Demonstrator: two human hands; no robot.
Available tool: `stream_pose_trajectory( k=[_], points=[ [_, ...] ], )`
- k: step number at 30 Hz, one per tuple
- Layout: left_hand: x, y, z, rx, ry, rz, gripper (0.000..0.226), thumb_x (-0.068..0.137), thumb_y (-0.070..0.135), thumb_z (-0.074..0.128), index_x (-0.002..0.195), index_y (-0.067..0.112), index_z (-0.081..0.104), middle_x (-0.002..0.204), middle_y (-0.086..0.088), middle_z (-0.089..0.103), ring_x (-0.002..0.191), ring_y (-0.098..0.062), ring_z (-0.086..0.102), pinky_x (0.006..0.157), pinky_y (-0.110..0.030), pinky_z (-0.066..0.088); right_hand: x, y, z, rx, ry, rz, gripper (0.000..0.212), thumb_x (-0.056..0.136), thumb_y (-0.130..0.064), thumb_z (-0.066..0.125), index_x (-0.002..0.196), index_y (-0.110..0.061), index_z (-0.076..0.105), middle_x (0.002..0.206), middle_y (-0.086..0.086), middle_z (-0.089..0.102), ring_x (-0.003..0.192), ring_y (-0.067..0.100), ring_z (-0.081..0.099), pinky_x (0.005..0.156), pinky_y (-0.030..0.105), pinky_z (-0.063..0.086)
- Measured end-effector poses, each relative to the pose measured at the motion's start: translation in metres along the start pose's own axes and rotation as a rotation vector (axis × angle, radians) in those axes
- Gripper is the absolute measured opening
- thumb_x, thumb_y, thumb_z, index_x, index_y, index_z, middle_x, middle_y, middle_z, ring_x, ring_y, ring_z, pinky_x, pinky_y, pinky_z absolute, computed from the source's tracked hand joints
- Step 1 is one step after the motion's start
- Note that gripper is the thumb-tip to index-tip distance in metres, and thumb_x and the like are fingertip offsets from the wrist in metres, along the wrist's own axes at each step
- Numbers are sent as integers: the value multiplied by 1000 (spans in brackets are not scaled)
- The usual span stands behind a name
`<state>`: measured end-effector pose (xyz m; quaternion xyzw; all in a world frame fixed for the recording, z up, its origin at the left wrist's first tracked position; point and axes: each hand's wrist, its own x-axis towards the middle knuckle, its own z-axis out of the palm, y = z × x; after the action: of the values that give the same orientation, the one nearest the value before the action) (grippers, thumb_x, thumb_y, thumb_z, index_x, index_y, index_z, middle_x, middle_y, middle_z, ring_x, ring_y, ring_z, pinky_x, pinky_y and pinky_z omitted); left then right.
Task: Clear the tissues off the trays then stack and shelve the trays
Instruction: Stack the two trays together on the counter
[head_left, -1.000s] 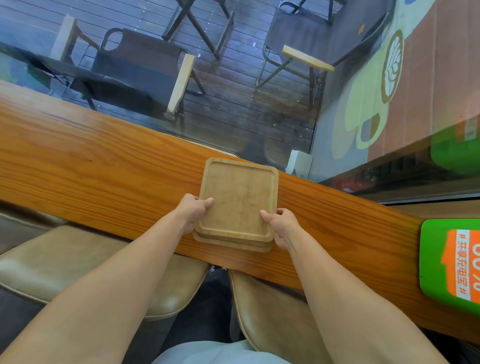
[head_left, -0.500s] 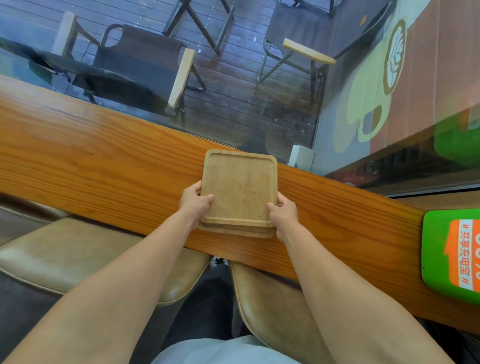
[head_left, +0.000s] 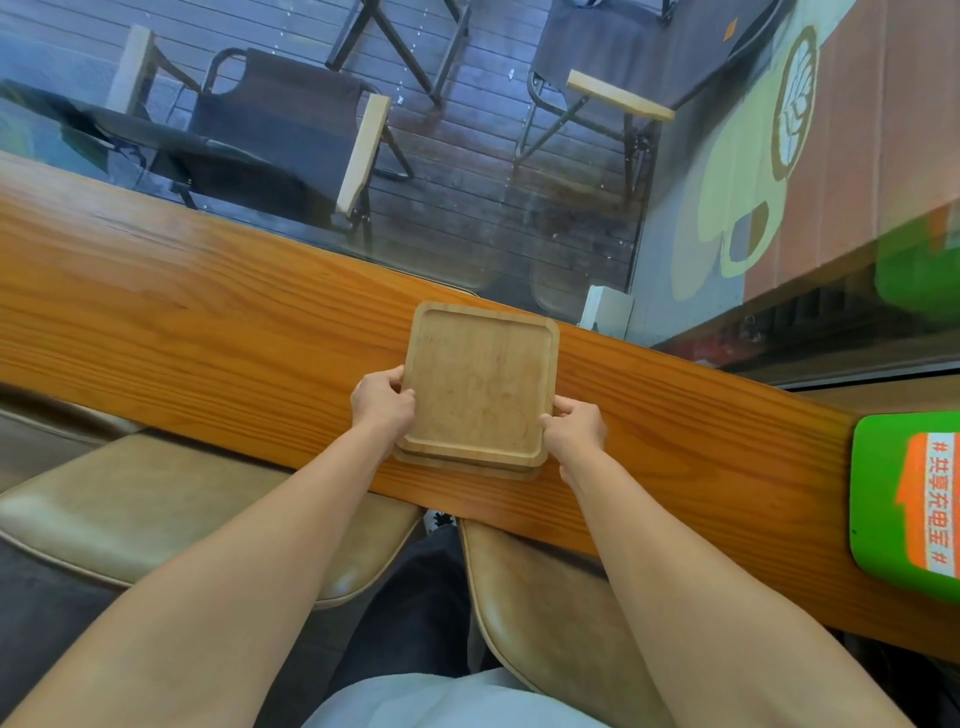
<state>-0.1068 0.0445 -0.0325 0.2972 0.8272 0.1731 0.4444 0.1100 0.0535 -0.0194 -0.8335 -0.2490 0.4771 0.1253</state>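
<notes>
**Gripping the stacked trays at both sides, ready to lift**

Sitting square between the two hands: a stack of trays (head_left: 480, 384), pale wood, rounded corners, a shallow raised rim around a flat, bare floor. No tissue visible on top. Below the upper tray, the edge of a lower one peeking out along the near side and slightly offset, so not quite flush. Exact count beneath hard to tell.

Resting on the wooden table (head_left: 208, 322), close to its near edge, far side reaching toward the glass. Nearly square, so no strong long axis; sides running roughly away from the body, turned a little clockwise.

Left hand (head_left: 383, 402) closed on the left side, thumb over the rim, fingers tucked out of sight beneath. Right hand (head_left: 574, 428) closed on the right side nearer the near corner, thumb likewise on top. Both equally close, one per side, trays directly ahead and centred. Probably a straight upward lift from here, kept level so the offset lower tray does not slide out.

Further out: two tan cushioned stools (head_left: 156, 514) under the table edge, a green sign with orange lettering (head_left: 909, 499) on the table at far right, well apart from the trays. Beyond the glass, dark folding chairs (head_left: 280, 140) on a wet plank deck. No shelf in sight.
</notes>
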Motion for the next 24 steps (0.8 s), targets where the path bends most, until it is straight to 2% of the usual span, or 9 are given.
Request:
stream_pose_trajectory(
  k=[5, 7, 12, 18, 21, 24],
  points=[
    [-2, -1, -3, -9, 38, 16, 41, 92, 7, 65, 131, 19, 62, 120, -3, 68, 98, -16, 57, 86, -40, 56, -3, 0, -1, -52, 8, -5, 37, 93, -9, 63, 129, -15, 62, 134, 9, 58, 116, 27, 58, 89, 36, 52],
    [-3, -3, -5, 8, 43, 10, 43, 90, 7, 68, 130, 19, 63, 116, -3, 68, 94, -15, 56, 84, -39, 57, -5, 1, -3, -68, 7, -8, 38, 92, -10, 64, 129, -16, 62, 134, 10, 57, 116, 28, 58, 90, 39, 52],
    [-8, -15, -3, 51, 54, 14, 47, 89, 7, 69, 133, 19, 60, 117, -3, 67, 96, -15, 56, 86, -41, 56, -7, 8, -2, -84, 12, 1, 39, 90, -11, 68, 128, -16, 63, 134, 12, 57, 115, 29, 59, 88, 38, 53],
    [-8, -22, -6, 98, 57, 20, 49, 88, 11, 71, 134, 20, 59, 111, -2, 64, 103, -21, 58, 88, -42, 57, -10, 8, 5, -124, 88, -46, 36, 88, -9, 70, 124, -14, 65, 127, 11, 62, 109, 27, 61, 75, 30, 53],
    [-6, -19, -6, 106, 36, 46, 49, 89, 12, 70, 135, 22, 58, 111, -1, 65, 100, -19, 57, 86, -40, 56, -12, 9, 7, -167, 134, -76, 36, 87, -10, 71, 122, -14, 66, 126, 11, 61, 111, 27, 60, 85, 36, 56],
    [-4, -14, -3, 132, 34, 63, 49, 89, 10, 69, 136, 21, 57, 117, -4, 64, 107, -22, 57, 83, -38, 56, -13, 9, 7, -165, 131, -97, 36, 87, -10, 70, 123, -13, 66, 124, 9, 64, 111, 26, 61, 82, 34, 55]
  ],
)
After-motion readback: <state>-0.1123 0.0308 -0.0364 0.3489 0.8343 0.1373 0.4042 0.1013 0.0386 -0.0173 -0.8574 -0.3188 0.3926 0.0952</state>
